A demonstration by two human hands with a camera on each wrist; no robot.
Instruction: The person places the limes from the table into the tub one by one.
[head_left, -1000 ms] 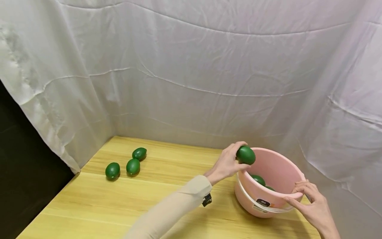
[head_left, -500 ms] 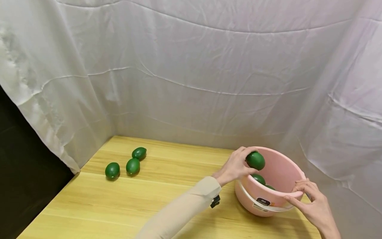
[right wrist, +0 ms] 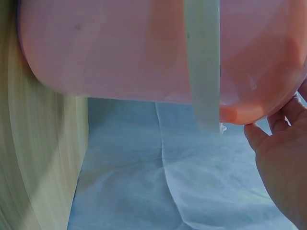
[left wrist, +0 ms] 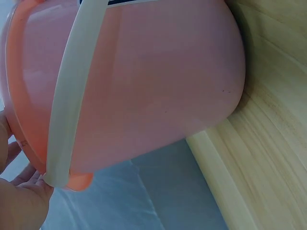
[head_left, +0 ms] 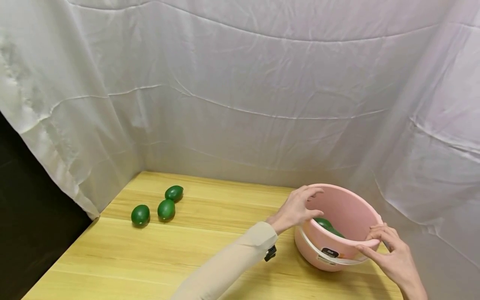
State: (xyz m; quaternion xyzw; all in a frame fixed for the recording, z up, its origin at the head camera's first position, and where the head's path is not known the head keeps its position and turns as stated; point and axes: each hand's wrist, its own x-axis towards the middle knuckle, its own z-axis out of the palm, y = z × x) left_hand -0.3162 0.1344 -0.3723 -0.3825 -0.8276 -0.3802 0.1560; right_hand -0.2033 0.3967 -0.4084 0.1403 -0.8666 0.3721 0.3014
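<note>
A pink bucket with a white handle stands at the right of the table in the head view. My left hand is at its left rim, fingers and thumb spread with nothing between them. On the opposite side, my right hand pinches the rim, thumb outside and fingers over the edge. Green limes lie inside the bucket, partly hidden by its near wall. Both wrist views show the bucket's outer side, with the left hand and right hand by the rim.
Three more limes, one nearest the left, one in the middle and one farther back, lie on the wooden table. A pale cloth curtain hangs behind and on both sides.
The left hand moved right over the bucket's rim and let go of its lime, which dropped inside. The right hand kept its hold on the rim.
</note>
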